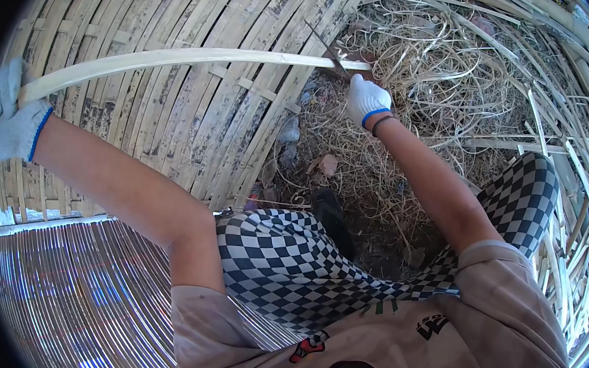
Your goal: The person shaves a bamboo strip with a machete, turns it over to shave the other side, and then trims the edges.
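A long pale bamboo strip [179,54] runs in a slight arch across the upper left of the view. At its left end, my left hand [13,121], in a white knitted glove with a blue cuff, is closed around it. My right hand [368,99], gloved the same way, grips a knife [333,54] whose handle is hidden in the fist. The dark, narrow blade points up and to the left and crosses the strip close to its right end.
A woven bamboo panel [196,103] lies under the strip. Curly bamboo shavings [439,77] cover the ground at right, with split bamboo strips [587,233] piled along the far right edge. Corrugated sheeting [80,277] stands at lower left. My checkered trouser legs [282,239] are bent below.
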A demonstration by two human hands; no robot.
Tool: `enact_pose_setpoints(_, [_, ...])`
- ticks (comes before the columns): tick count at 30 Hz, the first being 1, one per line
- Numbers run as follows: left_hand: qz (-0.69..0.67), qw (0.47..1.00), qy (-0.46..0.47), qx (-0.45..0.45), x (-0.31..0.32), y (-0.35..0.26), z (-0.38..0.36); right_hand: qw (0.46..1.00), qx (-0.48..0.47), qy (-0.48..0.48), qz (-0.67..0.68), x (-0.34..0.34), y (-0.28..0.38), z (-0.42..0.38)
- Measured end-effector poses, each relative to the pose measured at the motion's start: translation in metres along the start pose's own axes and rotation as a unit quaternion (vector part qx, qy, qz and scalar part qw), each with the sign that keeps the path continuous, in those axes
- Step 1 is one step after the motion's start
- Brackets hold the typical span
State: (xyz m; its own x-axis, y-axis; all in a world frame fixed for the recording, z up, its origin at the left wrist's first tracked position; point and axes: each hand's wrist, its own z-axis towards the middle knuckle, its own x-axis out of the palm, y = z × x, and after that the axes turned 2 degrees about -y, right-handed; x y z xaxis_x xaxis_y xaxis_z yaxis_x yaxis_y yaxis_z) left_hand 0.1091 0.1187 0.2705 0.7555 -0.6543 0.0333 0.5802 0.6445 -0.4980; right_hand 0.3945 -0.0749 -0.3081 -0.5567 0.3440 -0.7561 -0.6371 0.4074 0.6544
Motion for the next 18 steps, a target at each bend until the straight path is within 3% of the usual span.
enact_pose_setpoints(1, [-0.023, 0.999, 0.026, -0.022, 0.005, 0.002, -0.005, 1.0, 0.014, -0.012, 0.001, -0.007, 0.01, 0.002])
enact_pose_setpoints(3, [-0.015, 0.999, 0.009, -0.029, 0.009, 0.007, -0.021, 0.999, -0.044, 0.022, -0.02, -0.057, 0.04, -0.01])
enact_pose_setpoints(4, [-0.01, 1.0, 0.004, -0.028, 0.01, 0.009, -0.024, 0.997, -0.071, -0.028, -0.011, -0.052, 0.043, -0.012])
enact_pose_setpoints(7, [-0.004, 1.0, -0.002, -0.029, 0.011, 0.006, -0.026, 0.994, -0.105, -0.036, 0.011, -0.038, 0.033, -0.021])
enact_pose_setpoints(8, [-0.003, 1.0, -0.002, -0.031, 0.01, 0.005, -0.026, 0.997, -0.077, -0.007, 0.007, -0.016, 0.009, -0.014])
enact_pose_setpoints(9, [0.0, 1.0, -0.002, -0.031, 0.009, 0.004, -0.027, 0.998, -0.05, -0.038, -0.025, 0.017, -0.025, -0.003])
enact_pose_setpoints(11, [0.011, 0.999, -0.002, -0.032, 0.006, 0.003, -0.025, 0.999, -0.007, -0.005, -0.038, 0.025, -0.044, 0.019])
enact_pose_setpoints(12, [0.023, 0.999, -0.015, -0.028, 0.003, 0.001, -0.026, 0.996, -0.017, 0.06, -0.069, -0.024, -0.004, 0.013])
enact_pose_setpoints(13, [0.058, 0.997, -0.045, -0.018, 0.002, 0.001, -0.026, 0.993, -0.069, 0.009, -0.099, -0.029, 0.003, 0.009])
enact_pose_setpoints(15, [0.237, 0.952, -0.187, 0.042, 0.023, 0.004, -0.036, 0.993, -0.103, -0.046, -0.031, -0.035, 0.012, -0.003])
enact_pose_setpoints(17, [0.315, 0.929, -0.182, 0.071, 0.034, 0.01, -0.04, 0.996, -0.082, -0.016, -0.012, -0.026, -0.001, -0.005])
enact_pose_setpoints(18, [0.27, 0.943, -0.19, 0.053, 0.046, 0.009, -0.048, 0.997, -0.071, 0.003, -0.002, -0.015, -0.017, -0.011])
